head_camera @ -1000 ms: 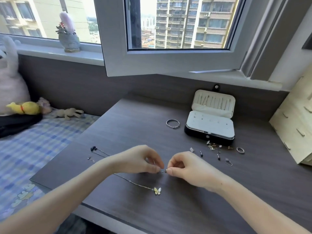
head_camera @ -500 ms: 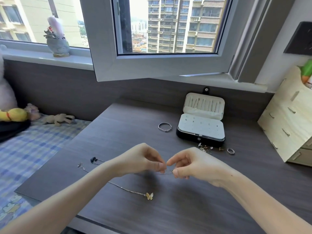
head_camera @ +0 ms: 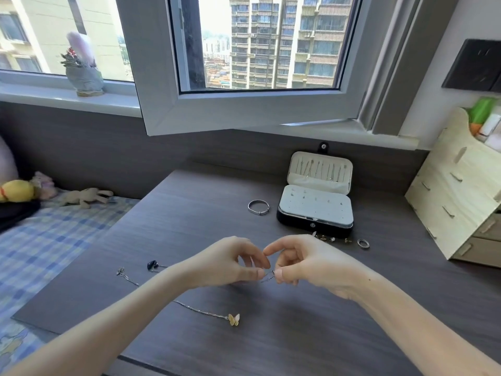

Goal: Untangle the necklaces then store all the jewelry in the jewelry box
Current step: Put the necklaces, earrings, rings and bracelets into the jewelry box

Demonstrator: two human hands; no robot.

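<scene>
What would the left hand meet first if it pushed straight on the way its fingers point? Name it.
Probably the right hand: the left hand points rightward, and only a short stretch of thin silver chain, pinched by both, separates the two. Their depth looks matched, though that is uncertain.

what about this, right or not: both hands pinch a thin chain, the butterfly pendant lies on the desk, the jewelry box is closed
Not quite: the head view shows the jewelry box open, lid raised at the back. The left hand and right hand do pinch the thin chain, and the butterfly pendant lies on the desk.
</scene>
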